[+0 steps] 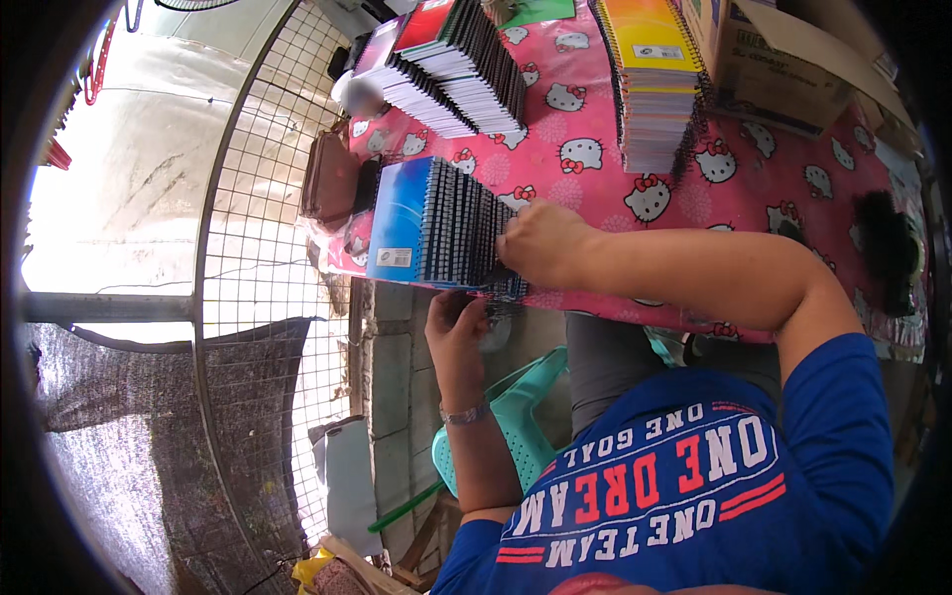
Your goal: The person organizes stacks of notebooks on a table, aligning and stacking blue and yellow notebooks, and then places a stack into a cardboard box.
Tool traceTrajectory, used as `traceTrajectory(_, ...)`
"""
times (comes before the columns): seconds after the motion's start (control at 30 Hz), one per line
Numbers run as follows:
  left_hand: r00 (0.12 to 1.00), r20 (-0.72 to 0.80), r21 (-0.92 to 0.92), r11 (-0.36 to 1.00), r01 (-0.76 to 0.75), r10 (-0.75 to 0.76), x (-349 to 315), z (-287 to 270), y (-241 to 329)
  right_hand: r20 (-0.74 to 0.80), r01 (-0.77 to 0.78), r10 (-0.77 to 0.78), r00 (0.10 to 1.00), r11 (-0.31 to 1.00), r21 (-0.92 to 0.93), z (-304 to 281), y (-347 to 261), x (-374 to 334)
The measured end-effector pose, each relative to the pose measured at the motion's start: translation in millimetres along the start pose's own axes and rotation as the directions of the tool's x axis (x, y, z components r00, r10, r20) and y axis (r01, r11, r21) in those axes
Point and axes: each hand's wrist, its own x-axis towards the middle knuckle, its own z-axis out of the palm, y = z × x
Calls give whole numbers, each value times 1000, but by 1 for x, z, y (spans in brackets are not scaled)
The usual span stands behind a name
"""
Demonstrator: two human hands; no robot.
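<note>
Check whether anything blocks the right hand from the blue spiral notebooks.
Nothing visible does: the right hand is at the right side of the stacked blue spiral notebooks.

2 bare hands [547, 245], fingers [474, 317] curled

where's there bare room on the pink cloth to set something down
The pink tablecloth shows one bare patch between the red-topped notebooks and the yellow-topped notebooks, another between the cardboard box and the right forearm. The left end is crowded: blue notebooks, a brown case, the right hand close by.
</note>
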Motion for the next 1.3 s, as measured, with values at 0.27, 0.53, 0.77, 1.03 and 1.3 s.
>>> traceTrajectory(0.27, 998, 15, -81, 995, 58, -57, 1, 3, -8, -271, 6, -79, 959, 965, -262, 12, -2, -3)
traceTrajectory(0.53, 998, -15, -150, 987, 54, -57, 1, 0, -15, -252, 3, -49, 966, 984, -179, 16, 9, -15)
traceTrajectory(0.77, 1000, -8, -17, 1000, 12, -12, 1, 1, -24, 126, -9, 13, 992, 999, -36, 11, -4, -2)
traceTrajectory(1.03, 996, -3, -144, 986, 83, -85, 4, -1, -28, -393, -37, -98, 914, 946, -323, 26, 5, -14)
traceTrajectory(1.3, 996, -84, 38, 999, -7, 10, 6, 0, -36, 95, -62, 56, 994, 996, 62, 30, 9, -14)
